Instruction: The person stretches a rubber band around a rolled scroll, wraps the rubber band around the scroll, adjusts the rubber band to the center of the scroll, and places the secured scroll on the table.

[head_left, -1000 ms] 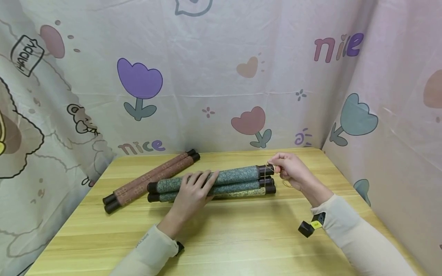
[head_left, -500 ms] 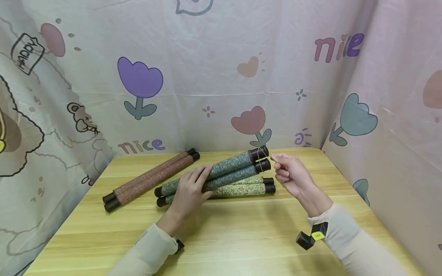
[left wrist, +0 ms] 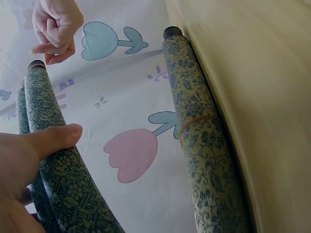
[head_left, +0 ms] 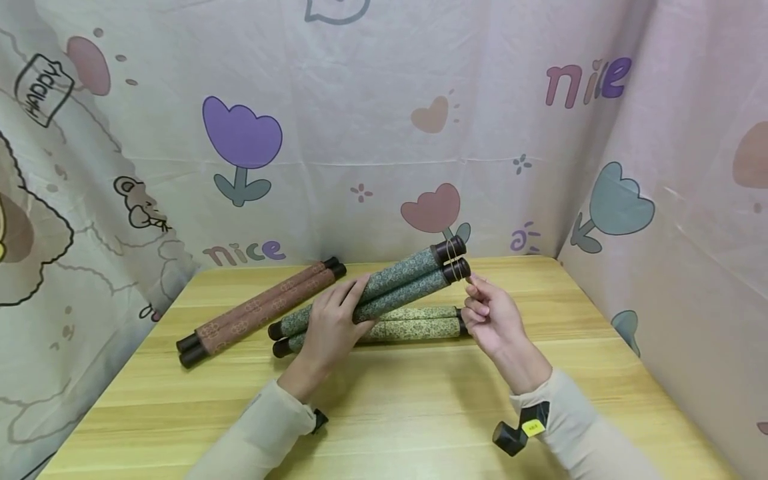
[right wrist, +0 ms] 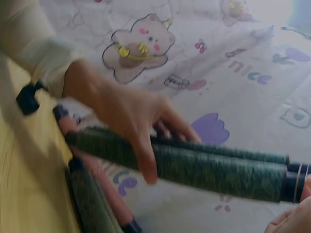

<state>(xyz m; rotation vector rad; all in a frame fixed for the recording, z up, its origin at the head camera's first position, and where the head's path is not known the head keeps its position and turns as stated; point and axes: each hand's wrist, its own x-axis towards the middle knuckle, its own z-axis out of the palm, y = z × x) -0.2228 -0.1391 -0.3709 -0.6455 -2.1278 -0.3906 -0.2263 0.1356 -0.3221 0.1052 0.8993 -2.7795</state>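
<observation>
Item one: a pair of dark green scrolls (head_left: pixel 396 275), floral-patterned and dark-capped, is held above the table (head_left: pixel 390 413), tilted with its right-hand end raised. Around the middle, left of centre, the pair is grasped by the left hand (head_left: pixel 331 323), the thumb being laid along the near side. Whether the lower left ends are rested on the tabletop cannot be told.

Item two: a thin elastic band (head_left: pixel 452 250) is looped round both raised end caps of the dark green scrolls. Just beside the lower cap, the right hand (head_left: pixel 495 317) is placed with its fingers curled; whether the band is pinched between finger and thumb cannot be told.

Item three: a pair of yellow-green scrolls (head_left: pixel 417 329), patterned with dark blue-green foliage, is laid on the table beneath and behind the held pair. An orange-brown band (left wrist: pixel 197 120) is seen round one of them.

Item four: a pair of reddish-brown scrolls (head_left: pixel 258 319), black-capped and laid side by side, is set diagonally at the table's left.

Item five: a pale curtain (head_left: pixel 336 100), printed with tulips and lettering, is hung behind the table.
</observation>
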